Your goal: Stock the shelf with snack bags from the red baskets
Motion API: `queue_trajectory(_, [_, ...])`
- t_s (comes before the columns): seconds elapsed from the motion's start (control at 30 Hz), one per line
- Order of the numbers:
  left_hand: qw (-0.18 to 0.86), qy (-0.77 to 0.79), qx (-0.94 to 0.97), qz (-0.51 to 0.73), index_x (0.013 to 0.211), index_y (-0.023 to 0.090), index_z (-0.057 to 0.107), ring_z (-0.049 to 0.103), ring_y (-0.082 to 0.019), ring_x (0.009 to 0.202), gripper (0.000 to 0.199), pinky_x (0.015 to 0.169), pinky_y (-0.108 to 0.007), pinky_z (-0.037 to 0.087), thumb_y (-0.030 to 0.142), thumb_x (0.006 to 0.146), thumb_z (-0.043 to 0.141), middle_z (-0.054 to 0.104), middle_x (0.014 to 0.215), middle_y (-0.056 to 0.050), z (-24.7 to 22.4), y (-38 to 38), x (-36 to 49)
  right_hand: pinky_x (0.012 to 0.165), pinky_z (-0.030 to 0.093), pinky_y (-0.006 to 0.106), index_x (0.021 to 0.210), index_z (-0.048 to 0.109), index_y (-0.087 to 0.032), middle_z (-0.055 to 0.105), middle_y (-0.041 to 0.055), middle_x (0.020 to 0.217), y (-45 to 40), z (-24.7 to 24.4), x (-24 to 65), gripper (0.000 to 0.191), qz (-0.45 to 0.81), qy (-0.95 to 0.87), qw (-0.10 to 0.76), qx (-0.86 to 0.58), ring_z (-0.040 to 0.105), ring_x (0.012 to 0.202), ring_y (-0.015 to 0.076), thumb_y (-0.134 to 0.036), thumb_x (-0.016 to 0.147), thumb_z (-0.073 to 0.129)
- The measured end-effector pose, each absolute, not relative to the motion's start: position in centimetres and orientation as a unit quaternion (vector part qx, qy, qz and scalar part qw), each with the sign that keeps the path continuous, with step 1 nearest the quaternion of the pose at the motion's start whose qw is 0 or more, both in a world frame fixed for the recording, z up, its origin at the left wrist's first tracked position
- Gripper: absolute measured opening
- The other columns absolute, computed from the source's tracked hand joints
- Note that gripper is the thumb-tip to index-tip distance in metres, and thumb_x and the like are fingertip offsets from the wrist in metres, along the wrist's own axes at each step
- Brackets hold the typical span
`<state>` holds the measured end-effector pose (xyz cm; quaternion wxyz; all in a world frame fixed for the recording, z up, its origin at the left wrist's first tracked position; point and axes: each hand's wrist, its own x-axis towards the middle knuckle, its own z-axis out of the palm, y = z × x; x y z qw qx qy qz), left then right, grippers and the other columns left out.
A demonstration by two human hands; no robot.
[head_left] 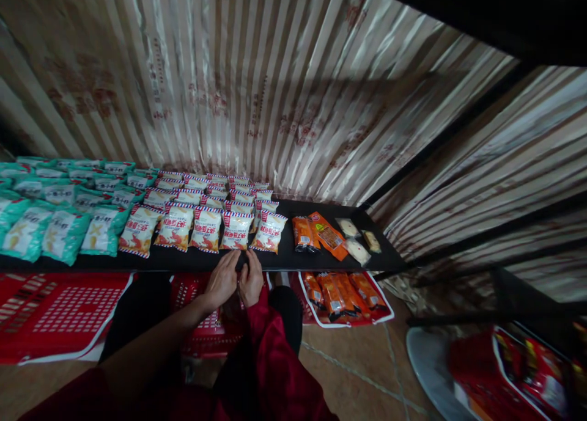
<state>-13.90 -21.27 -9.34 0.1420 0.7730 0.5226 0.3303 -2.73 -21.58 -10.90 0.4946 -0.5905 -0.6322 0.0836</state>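
My left hand rests at the front edge of a black shelf, fingers stretched forward. Its fingertips are at the bottom of a white and orange snack bag. Close beside it, my right hand also reaches over the edge, fingers extended, between that bag and the end snack bag of the front row. Neither hand shows anything held; whether the fingertips touch the bags is hard to tell. Similar bags stand in several rows behind, printed with red lettering.
Teal snack bags fill the shelf's left part. On the right lie orange packets and small pale packets. Red baskets stand below, one holding orange packets. A striped curtain hangs behind; a black frame bar slants at right.
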Motion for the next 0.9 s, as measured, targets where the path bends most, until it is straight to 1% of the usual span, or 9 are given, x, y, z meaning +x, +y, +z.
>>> queue_trajectory(0.2, [0.139, 0.532, 0.766, 0.333, 0.130, 0.010, 0.050, 0.050, -0.022, 0.124, 0.059, 0.106, -0.042, 0.043, 0.000, 0.073, 0.037, 0.057, 0.130, -0.013, -9.7, -21.3, -14.0, 0.098, 0.047, 0.040, 0.115, 0.062, -0.012, 0.063, 0.0155, 0.120, -22.2, -10.4, -2.7, 0.040, 0.090, -0.630, 0.506, -0.583, 0.057, 0.115, 0.0205, -0.018, 0.087, 0.034])
queue_trajectory(0.37, [0.148, 0.523, 0.771, 0.330, 0.127, 0.010, 0.052, 0.047, -0.023, 0.126, 0.056, 0.107, -0.046, 0.042, 0.001, 0.075, 0.035, 0.056, 0.131, -0.014, -10.5, -22.3, -14.2, 0.096, 0.049, 0.039, 0.111, 0.064, -0.014, 0.066, 0.0133, 0.115, -23.7, -10.6, -3.2, 0.040, 0.102, -0.636, 0.506, -0.574, 0.060, 0.110, 0.0192, -0.017, 0.086, 0.034])
queue_trajectory(0.5, [0.155, 0.521, 0.767, 0.341, 0.129, 0.013, 0.051, 0.045, -0.023, 0.128, 0.058, 0.107, -0.048, 0.041, 0.001, 0.074, 0.036, 0.056, 0.131, -0.012, -10.7, -23.0, -14.1, 0.095, 0.050, 0.039, 0.109, 0.065, -0.015, 0.067, 0.0127, 0.113, -24.6, -10.7, -3.6, 0.039, 0.103, -0.629, 0.514, -0.574, 0.061, 0.108, 0.0195, -0.016, 0.084, 0.035])
queue_trajectory(0.73, [0.159, 0.514, 0.776, 0.330, 0.126, 0.007, 0.053, 0.045, -0.022, 0.128, 0.055, 0.108, -0.044, 0.041, 0.000, 0.075, 0.034, 0.056, 0.130, -0.015, -10.2, -24.4, -14.3, 0.091, 0.051, 0.038, 0.108, 0.065, -0.015, 0.070, 0.0121, 0.106, -25.7, -11.4, -3.9, 0.039, 0.090, -0.628, 0.521, -0.571, 0.063, 0.102, 0.0197, -0.016, 0.083, 0.035])
queue_trajectory(0.9, [0.159, 0.510, 0.782, 0.322, 0.129, 0.009, 0.050, 0.042, -0.022, 0.131, 0.056, 0.108, -0.045, 0.041, 0.000, 0.076, 0.034, 0.054, 0.133, -0.014, -10.5, -24.6, -14.4, 0.088, 0.052, 0.037, 0.106, 0.065, -0.015, 0.070, 0.0121, 0.103, -25.8, -11.8, -3.8, 0.037, 0.093, -0.628, 0.516, -0.575, 0.065, 0.097, 0.0201, -0.017, 0.084, 0.035])
